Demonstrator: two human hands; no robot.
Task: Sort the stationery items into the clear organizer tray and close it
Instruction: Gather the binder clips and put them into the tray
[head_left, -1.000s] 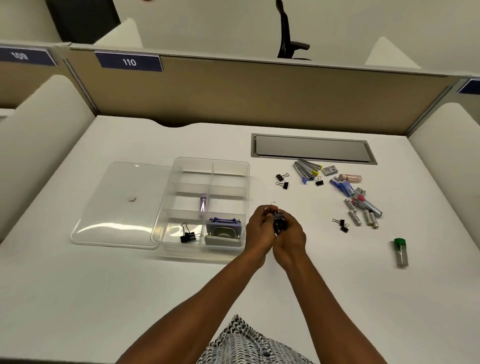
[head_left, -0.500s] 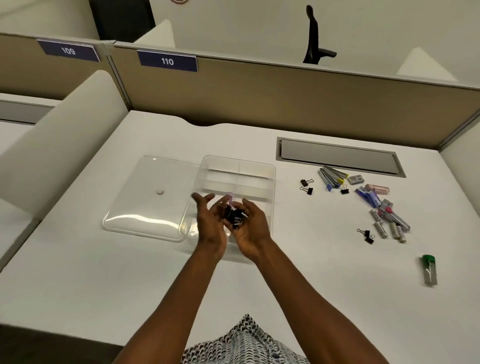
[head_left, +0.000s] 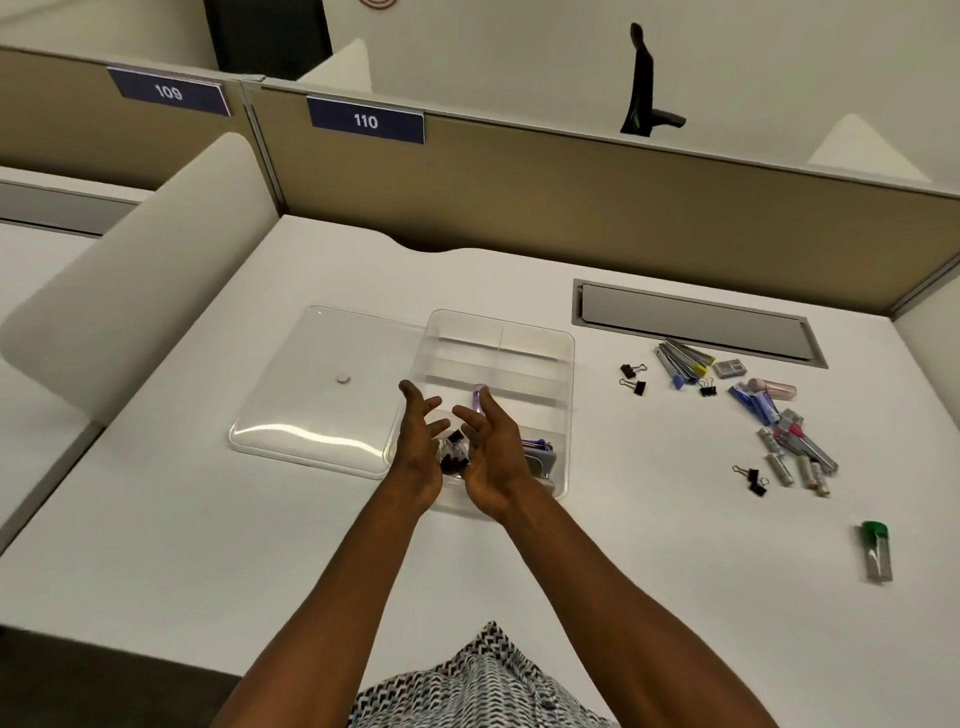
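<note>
Both hands hang over the near-left corner of the clear organizer tray (head_left: 566, 374), the left hand (head_left: 418, 441) and right hand (head_left: 493, 452) facing each other with fingers spread loosely and gripping nothing, and between them a cluster of black binder clips (head_left: 453, 452) lies in the tray's near-left compartment. Just left of the tray, touching it, lies its clear lid (head_left: 322, 395). Well to the right of the tray, the unsorted stationery (head_left: 769, 415) is scattered on the white desk (head_left: 649, 545), with a green-capped tube (head_left: 877, 550) nearest the person.

Bare forearms (black-and-white patterned garment (head_left: 483, 680))
</note>
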